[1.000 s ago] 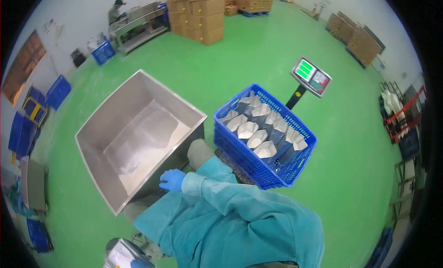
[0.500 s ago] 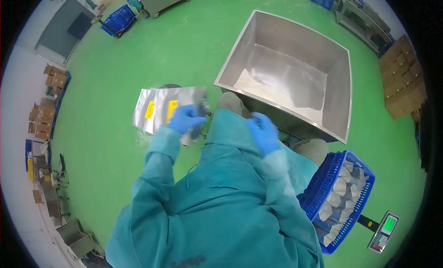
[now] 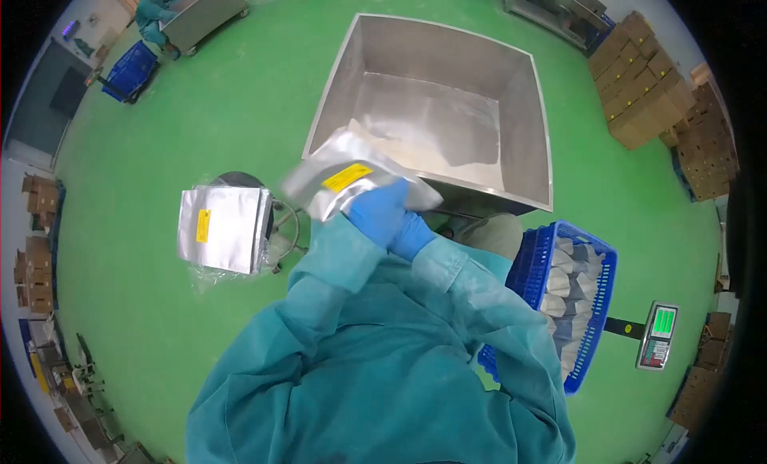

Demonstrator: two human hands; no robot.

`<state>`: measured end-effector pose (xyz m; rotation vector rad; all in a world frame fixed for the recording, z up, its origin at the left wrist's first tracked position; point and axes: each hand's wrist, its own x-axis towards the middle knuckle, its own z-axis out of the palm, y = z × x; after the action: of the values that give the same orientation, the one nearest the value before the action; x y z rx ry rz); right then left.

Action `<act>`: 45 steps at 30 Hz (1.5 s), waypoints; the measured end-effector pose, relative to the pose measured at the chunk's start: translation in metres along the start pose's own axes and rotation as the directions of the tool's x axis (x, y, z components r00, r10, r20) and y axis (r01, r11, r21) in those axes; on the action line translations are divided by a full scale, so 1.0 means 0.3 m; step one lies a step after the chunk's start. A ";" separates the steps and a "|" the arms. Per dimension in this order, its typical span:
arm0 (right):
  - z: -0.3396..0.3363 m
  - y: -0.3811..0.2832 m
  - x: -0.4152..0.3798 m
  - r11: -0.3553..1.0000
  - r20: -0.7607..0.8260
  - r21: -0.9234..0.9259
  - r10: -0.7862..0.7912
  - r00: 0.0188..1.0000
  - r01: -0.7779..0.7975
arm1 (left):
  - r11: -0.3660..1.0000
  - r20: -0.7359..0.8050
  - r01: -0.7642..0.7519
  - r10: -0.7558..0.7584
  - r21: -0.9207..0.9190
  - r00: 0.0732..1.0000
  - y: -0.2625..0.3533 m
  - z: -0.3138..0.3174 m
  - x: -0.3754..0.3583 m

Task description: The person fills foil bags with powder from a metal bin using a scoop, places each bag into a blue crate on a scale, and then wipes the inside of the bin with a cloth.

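Note:
In front of my body I hold a silver foil bag (image 3: pixel 323 172) with a yellow label, tilted and slightly blurred. My left hand (image 3: pixel 377 212), in a blue glove, is closed on its near edge. Pressed up against it is my right hand (image 3: pixel 413 234), also blue-gloved; its fingers are hidden behind the left hand and the bag. Just beyond is a large steel bin (image 3: pixel 431 104) with pale powder (image 3: pixel 415 154) along its near side. A stack of flat foil bags (image 3: pixel 232 232) lies to my left on a round stool (image 3: pixel 240 179), with clear plastic around it.
A blue basket (image 3: pixel 591 328) of several filled silver bags (image 3: pixel 559 284) stands at my right, beside a scale display (image 3: pixel 658 336). Cardboard boxes (image 3: pixel 643 88) are stacked at the far right. At the far left, a person (image 3: pixel 152 16) stands by a steel cart (image 3: pixel 208 16).
My left hand has lifted a foil bag off the stack and brought it rightward to my front. My right hand has moved left to meet it. The view has turned rightward.

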<state>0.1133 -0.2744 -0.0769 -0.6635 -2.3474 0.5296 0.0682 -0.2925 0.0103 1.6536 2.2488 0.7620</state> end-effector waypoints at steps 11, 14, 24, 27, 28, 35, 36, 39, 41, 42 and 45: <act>-0.262 0.225 0.284 0.900 0.012 0.179 0.403 0.915 -0.398 | 0.683 0.379 -0.578 0.441 0.447 0.814 -0.117 -0.066 0.454; -0.274 0.235 0.368 0.951 0.036 -0.211 0.240 0.970 -0.227 | 0.903 0.092 -0.383 0.372 0.194 0.924 -0.333 -0.016 0.760; 0.612 1.225 0.088 0.810 0.512 -0.291 0.582 0.632 -0.509 | 0.958 -0.016 0.053 -0.060 -0.283 0.998 -0.509 0.010 0.775; 0.823 1.202 0.073 0.777 0.602 -0.311 0.607 0.520 -0.547 | 0.963 -0.004 0.055 -0.058 -0.264 0.998 -0.542 0.047 0.755; 0.854 1.177 0.059 0.758 0.644 -0.325 0.616 0.454 -0.566 | 0.956 0.000 0.086 -0.089 -0.279 0.996 -0.562 0.068 0.745; 0.621 1.163 0.116 0.834 0.711 -0.180 0.476 0.517 -0.521 | 0.911 -0.001 0.055 -0.061 -0.408 0.998 -0.530 0.105 0.736; 0.615 1.205 0.098 0.831 0.683 -0.199 0.497 0.535 -0.519 | 0.898 -0.013 0.019 -0.028 -0.440 1.000 -0.511 0.100 0.731; 0.489 1.311 0.069 0.850 0.517 -0.223 0.518 0.681 -0.477 | 0.878 0.076 0.095 -0.067 -0.468 0.995 -0.456 0.031 0.683; 0.411 1.380 0.009 0.806 0.344 -0.222 0.591 0.730 -0.548 | 0.868 -0.065 -0.137 0.120 -0.477 0.991 -0.421 -0.006 0.647; 0.346 1.385 -0.018 0.677 0.260 -0.106 0.726 0.637 -0.728 | 0.801 0.075 0.074 -0.036 -0.594 0.997 -0.360 -0.037 0.619; -0.084 1.138 -0.124 -0.243 0.252 0.967 0.860 0.444 -0.078 | 0.874 0.000 -0.102 0.116 -0.474 0.993 -0.330 -0.053 0.559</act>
<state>0.2650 -0.0203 -0.2531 -0.9020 -0.3463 1.8214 -0.0743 -0.1609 -0.0125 1.5367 1.7632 1.1960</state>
